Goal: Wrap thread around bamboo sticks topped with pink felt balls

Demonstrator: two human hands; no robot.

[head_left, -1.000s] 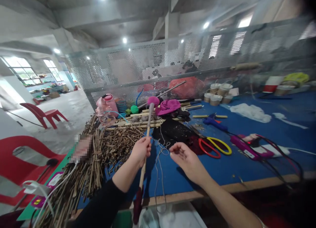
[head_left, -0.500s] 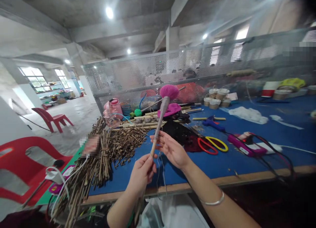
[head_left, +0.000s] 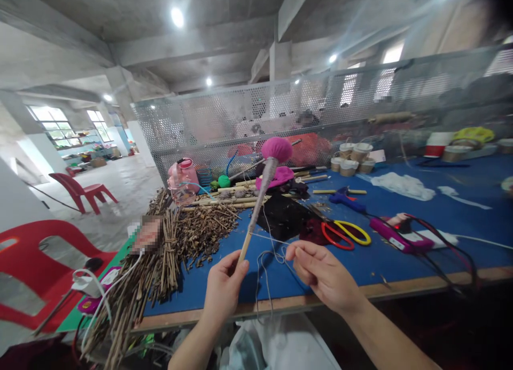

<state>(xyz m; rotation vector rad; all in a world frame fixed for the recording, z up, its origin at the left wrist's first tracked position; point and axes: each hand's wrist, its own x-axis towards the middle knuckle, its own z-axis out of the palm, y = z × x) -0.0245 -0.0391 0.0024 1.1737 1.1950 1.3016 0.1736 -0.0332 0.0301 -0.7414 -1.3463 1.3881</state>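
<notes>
My left hand (head_left: 225, 284) is closed round the lower, bare end of a wooden stick (head_left: 246, 245). Grey yarn wraps the stick's upper part (head_left: 262, 191), and a magenta ball-shaped head (head_left: 277, 149) tops it. The stick tilts up and slightly right above the blue table. To the right, my right hand (head_left: 320, 271) pinches a grey yarn (head_left: 269, 237) that runs taut from the bottom of the wrapping. Loose loops of the same yarn hang between the hands, down over the table edge.
Bundled brown twigs (head_left: 170, 252) and dried plant bits (head_left: 208, 228) lie left. Scissors with red and yellow handles (head_left: 347, 235), a blue glue gun (head_left: 345, 196) and a magenta power strip (head_left: 395, 239) lie right. Paper cups (head_left: 360, 152) stand behind. A red chair (head_left: 48, 268) is at left.
My right hand has moved away from the stick, down and right, drawing the yarn out. My left hand has shifted slightly down and left, still on the stick.
</notes>
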